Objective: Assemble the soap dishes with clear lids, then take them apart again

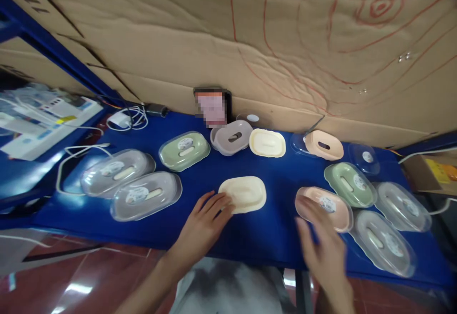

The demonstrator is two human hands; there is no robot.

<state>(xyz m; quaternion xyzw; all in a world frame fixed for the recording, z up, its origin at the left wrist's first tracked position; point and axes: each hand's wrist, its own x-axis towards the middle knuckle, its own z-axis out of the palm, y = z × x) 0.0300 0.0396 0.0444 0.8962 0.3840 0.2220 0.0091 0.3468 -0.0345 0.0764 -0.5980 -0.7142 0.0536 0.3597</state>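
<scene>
My left hand rests flat on the blue table, fingers spread, fingertips touching the near left edge of a cream oval soap-box base. It holds nothing. My right hand hovers open and blurred just in front of a peach soap box with a clear lid, fingers apart, holding nothing.
Several oval soap boxes lie around: grey ones at left, green, mauve, cream and peach at the back, green and grey at right. Cardboard walls the back. Cables and a charger lie at left.
</scene>
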